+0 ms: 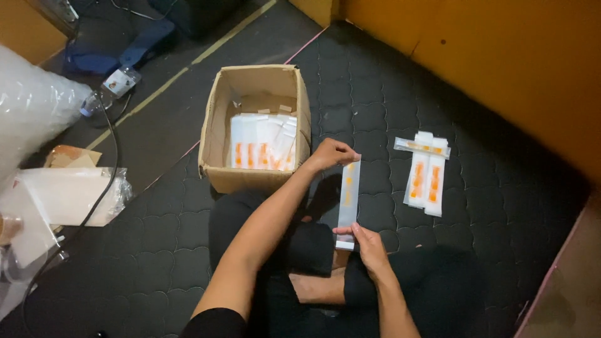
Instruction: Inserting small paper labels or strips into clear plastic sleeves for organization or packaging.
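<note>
Both hands stretch a long, narrow clear plastic sleeve [348, 203] with orange marks above a dark quilted mat [375, 94]. The left hand [332, 153] pinches its top end, the right hand [369, 245] its bottom. Similar sleeves fill the cardboard box [216, 144].

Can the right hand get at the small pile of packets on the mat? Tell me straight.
Probably yes. The pile of packets lies in the open on the mat to the right hand's side, nothing between. But that hand and the left hand both grip a long packet, so it must let go first.
</note>
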